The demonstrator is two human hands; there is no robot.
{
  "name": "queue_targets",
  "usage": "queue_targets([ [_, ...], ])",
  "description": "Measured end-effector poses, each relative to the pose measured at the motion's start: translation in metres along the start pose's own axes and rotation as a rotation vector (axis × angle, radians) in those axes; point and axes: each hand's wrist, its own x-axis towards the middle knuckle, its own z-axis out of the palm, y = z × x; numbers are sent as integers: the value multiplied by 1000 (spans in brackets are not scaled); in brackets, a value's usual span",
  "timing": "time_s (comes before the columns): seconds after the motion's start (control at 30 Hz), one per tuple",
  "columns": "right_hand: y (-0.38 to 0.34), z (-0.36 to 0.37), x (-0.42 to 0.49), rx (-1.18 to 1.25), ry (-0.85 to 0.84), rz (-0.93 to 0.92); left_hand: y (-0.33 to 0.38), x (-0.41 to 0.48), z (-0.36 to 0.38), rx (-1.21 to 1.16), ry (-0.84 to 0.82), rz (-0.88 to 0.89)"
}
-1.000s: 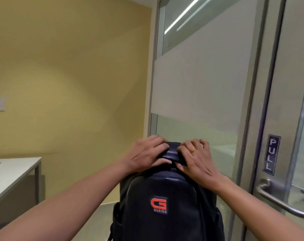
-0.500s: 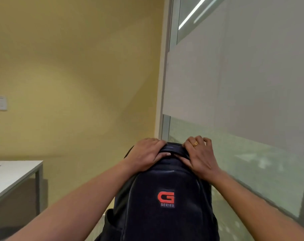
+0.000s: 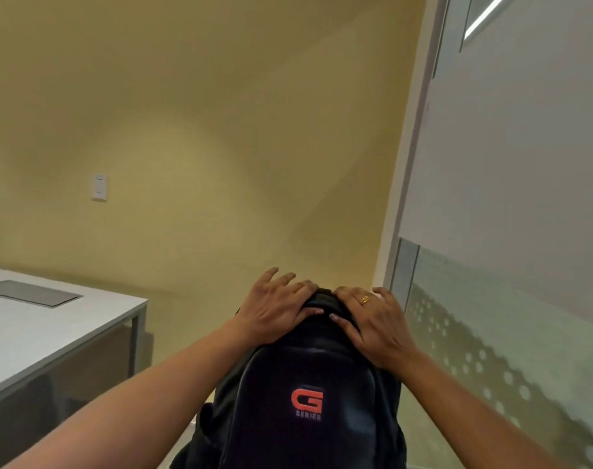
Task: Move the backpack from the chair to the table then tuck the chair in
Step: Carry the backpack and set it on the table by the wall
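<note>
A black backpack with a red G logo stands upright in front of me, low in the middle of the view. My left hand grips the left side of its top. My right hand, wearing a gold ring, grips the right side of its top. Both hands hold the bag up by its top end. The white table lies to the left, its corner near my left forearm. The chair is out of sight.
A grey hatch panel is set into the table top. A yellow wall with a white switch plate lies ahead. A frosted glass partition with a metal frame runs along the right.
The view has swung left: the glass door with its handle has left the frame and more of the table shows. Both hands stay on the backpack's top, carried leftward.
</note>
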Motion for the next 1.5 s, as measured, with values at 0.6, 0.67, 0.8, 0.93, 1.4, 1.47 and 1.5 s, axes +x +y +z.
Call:
queue_targets([
  [0.6, 42, 270, 284, 98, 109, -98, -236, 62, 235, 173, -99, -159],
  [0.67, 37, 296, 311, 127, 96, -94, -262, 62, 256, 203, -131, -172],
  [0.8, 22, 348, 366, 245, 100, -90, -311, 62, 290, 242, -200, -250],
  [0.93, 6, 395, 426, 332, 146, -175, -363, 55, 321, 329, -219, -298],
  [1.4, -87, 496, 631, 537, 144, -461, -533, 38, 345, 646, -535, -625],
  [1.47, -112, 508, 655, 536, 125, -476, -560, 26, 348, 680, -557, -679],
  [1.5, -126, 513, 666, 533, 125, -480, -574, 19, 350, 699, -564, -702],
])
